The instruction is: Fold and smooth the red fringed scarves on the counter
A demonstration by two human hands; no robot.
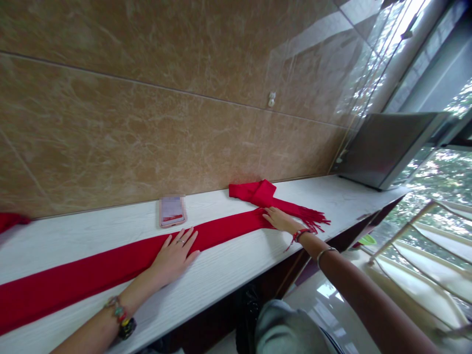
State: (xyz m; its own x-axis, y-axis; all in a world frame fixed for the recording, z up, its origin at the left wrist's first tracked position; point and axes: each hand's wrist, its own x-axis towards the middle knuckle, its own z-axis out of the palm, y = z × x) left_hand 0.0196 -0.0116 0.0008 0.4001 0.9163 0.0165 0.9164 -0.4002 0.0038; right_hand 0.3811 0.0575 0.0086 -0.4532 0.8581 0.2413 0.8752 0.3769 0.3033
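A long red scarf (110,265) lies in a narrow strip along the white counter, running off the left edge of the view. My left hand (175,253) rests flat on it with the fingers spread and a ring on one finger. Farther right, my right hand (280,219) touches the strip's right part, fingers stretched out on the cloth. Just beyond that hand is a bunched, folded red part (254,191), with a fringed end (313,216) trailing to the right. Whether this part joins the strip is hard to make out under my hand.
A phone (172,211) lies behind the strip, near the tiled wall (147,123). More red cloth (13,221) shows at the far left. A grey box-like appliance (391,147) stands at the counter's right end, by the window. A pale rack (424,246) is at the right.
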